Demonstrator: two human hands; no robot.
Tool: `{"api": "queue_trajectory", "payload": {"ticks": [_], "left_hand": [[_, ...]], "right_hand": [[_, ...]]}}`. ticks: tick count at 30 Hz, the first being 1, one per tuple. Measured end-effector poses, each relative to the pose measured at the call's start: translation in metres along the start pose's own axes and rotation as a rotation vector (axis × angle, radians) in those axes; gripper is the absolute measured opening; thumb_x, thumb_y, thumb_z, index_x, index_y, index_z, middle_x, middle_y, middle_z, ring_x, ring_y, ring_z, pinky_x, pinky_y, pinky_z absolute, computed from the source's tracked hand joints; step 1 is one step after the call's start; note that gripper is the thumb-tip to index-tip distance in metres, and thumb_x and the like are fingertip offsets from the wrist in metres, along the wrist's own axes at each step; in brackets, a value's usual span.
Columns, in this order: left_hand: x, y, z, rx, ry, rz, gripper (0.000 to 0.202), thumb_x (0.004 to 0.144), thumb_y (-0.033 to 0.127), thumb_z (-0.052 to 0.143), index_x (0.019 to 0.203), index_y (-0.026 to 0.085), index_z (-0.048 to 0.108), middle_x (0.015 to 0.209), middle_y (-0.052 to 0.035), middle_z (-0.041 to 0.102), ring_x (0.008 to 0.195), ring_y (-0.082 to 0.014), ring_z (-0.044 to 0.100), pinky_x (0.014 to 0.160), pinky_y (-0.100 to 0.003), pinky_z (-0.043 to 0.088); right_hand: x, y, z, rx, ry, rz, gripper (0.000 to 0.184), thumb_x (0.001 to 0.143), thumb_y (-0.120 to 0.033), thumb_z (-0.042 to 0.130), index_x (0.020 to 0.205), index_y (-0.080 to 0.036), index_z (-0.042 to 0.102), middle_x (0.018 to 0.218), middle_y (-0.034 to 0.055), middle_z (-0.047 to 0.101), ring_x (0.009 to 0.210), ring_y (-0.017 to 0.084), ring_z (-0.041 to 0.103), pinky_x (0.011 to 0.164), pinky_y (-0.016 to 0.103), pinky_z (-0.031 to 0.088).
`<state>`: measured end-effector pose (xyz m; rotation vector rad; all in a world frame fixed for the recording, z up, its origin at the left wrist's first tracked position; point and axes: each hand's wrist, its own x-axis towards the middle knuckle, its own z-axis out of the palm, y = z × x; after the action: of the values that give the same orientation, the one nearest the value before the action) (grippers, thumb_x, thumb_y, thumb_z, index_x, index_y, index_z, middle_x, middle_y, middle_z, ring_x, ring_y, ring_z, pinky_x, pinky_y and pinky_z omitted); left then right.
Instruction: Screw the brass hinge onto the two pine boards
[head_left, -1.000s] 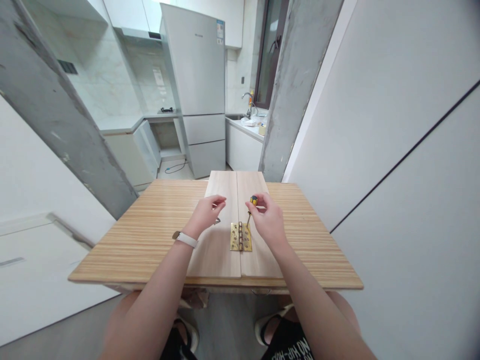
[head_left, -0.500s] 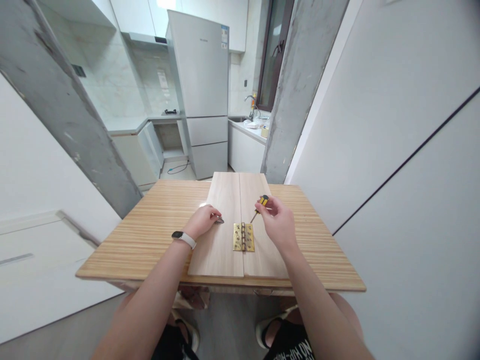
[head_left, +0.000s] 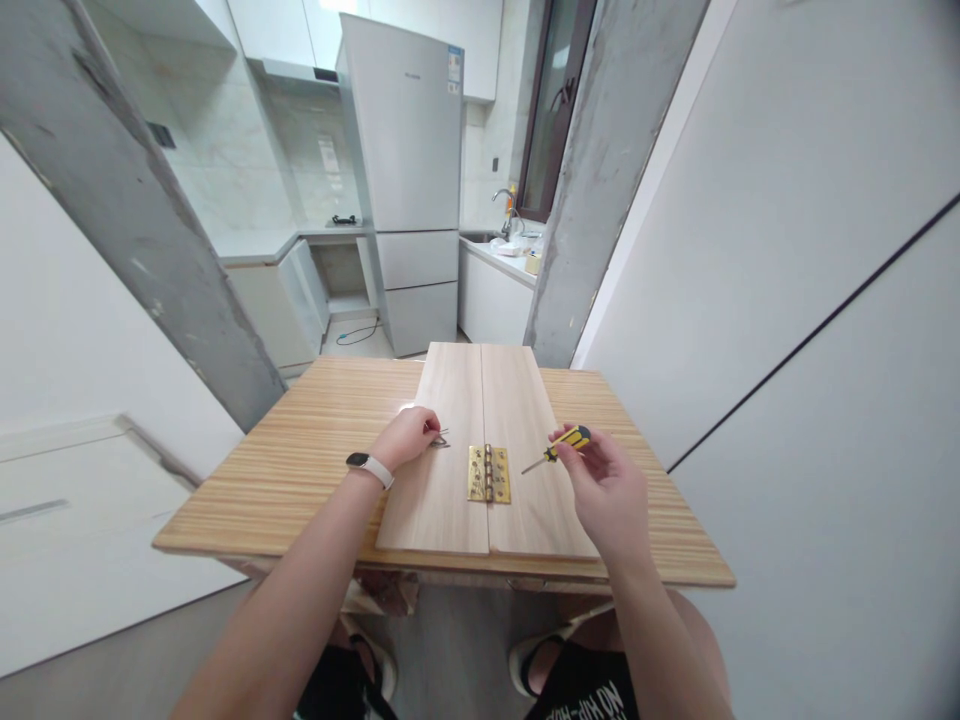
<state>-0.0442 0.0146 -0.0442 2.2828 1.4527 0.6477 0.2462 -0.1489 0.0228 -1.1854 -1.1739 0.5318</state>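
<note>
My right hand (head_left: 609,488) is closed around the yellow and black handle of a screwdriver (head_left: 576,438). Its thin shaft points down and left above the right wooden board (head_left: 517,395), apart from the hinge. A brass hinge (head_left: 489,474) lies spread flat across the seam, one leaf on each board. Over the left wooden board (head_left: 450,395), my left hand (head_left: 409,435) has its fingertips pinched on a thin metal piece that looks like a screw. Several small screws (head_left: 442,441) lie just beside those fingertips, partly hidden by them.
Both boards rest side by side on a wood-grain table (head_left: 300,470). Beyond it stand a silver fridge (head_left: 409,150) and a sink counter (head_left: 495,285). A grey pillar (head_left: 592,170) and white panels (head_left: 810,230) flank the right side.
My right hand has drawn the screwdriver right and toward me, away from the hinge, and its shaft lies at a flatter angle. My left hand stays by the screws.
</note>
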Motion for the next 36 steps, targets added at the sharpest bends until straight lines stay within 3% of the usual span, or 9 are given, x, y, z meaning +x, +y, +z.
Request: {"api": "queue_trajectory", "payload": {"ticks": [11,15,24,29,33,36], "left_hand": [[-0.003,0.003,0.001,-0.016,0.024,0.027,0.016,0.091,0.020,0.059,0.091,0.018,0.075,0.094,-0.0093,0.076,0.087,-0.0222,0.068,0.079,-0.032,0.051],[-0.003,0.007,0.004,-0.026,-0.013,0.060,0.016,0.083,0.032,0.072,0.092,0.019,0.075,0.093,-0.0072,0.073,0.083,-0.0215,0.067,0.074,-0.030,0.050],[-0.002,0.010,0.014,-0.028,-0.084,0.096,0.007,0.081,0.021,0.070,0.083,0.019,0.076,0.094,-0.0070,0.065,0.082,-0.0198,0.064,0.079,-0.031,0.051],[-0.002,0.020,0.009,-0.067,0.065,0.087,0.005,0.083,0.020,0.071,0.082,0.019,0.076,0.100,-0.0088,0.066,0.093,-0.0218,0.064,0.089,-0.034,0.050],[-0.011,0.034,0.009,-0.249,0.136,0.001,0.011,0.090,0.024,0.066,0.086,0.018,0.073,0.083,-0.0049,0.070,0.078,-0.0184,0.063,0.074,-0.031,0.049],[-0.024,0.047,0.014,-0.445,0.127,0.005,0.017,0.092,0.027,0.065,0.102,0.018,0.074,0.085,-0.0036,0.073,0.076,-0.0166,0.065,0.071,-0.028,0.050]], "right_hand": [[-0.021,0.008,-0.006,-0.012,0.035,0.045,0.030,0.089,-0.044,0.075,0.108,-0.021,0.073,0.110,0.0129,0.078,0.103,0.029,0.074,0.100,0.053,0.058],[-0.029,0.008,-0.007,-0.020,0.050,0.048,0.029,0.089,-0.043,0.075,0.108,-0.021,0.072,0.109,0.0131,0.078,0.103,0.029,0.074,0.098,0.052,0.060],[-0.044,0.011,-0.008,-0.015,0.062,0.059,0.031,0.090,-0.041,0.074,0.112,-0.020,0.071,0.111,0.0124,0.077,0.102,0.026,0.074,0.095,0.045,0.061],[-0.046,0.007,-0.010,-0.028,0.061,0.062,0.030,0.090,-0.042,0.074,0.110,-0.020,0.071,0.109,0.0127,0.077,0.101,0.026,0.074,0.095,0.047,0.060],[-0.047,0.004,-0.012,-0.007,0.065,0.067,0.030,0.090,-0.041,0.074,0.110,-0.019,0.071,0.110,0.0130,0.076,0.103,0.027,0.073,0.097,0.047,0.060],[-0.046,0.002,-0.013,0.016,0.089,0.076,0.031,0.091,-0.042,0.074,0.112,-0.019,0.070,0.109,0.0132,0.076,0.104,0.027,0.073,0.096,0.048,0.060]]}}
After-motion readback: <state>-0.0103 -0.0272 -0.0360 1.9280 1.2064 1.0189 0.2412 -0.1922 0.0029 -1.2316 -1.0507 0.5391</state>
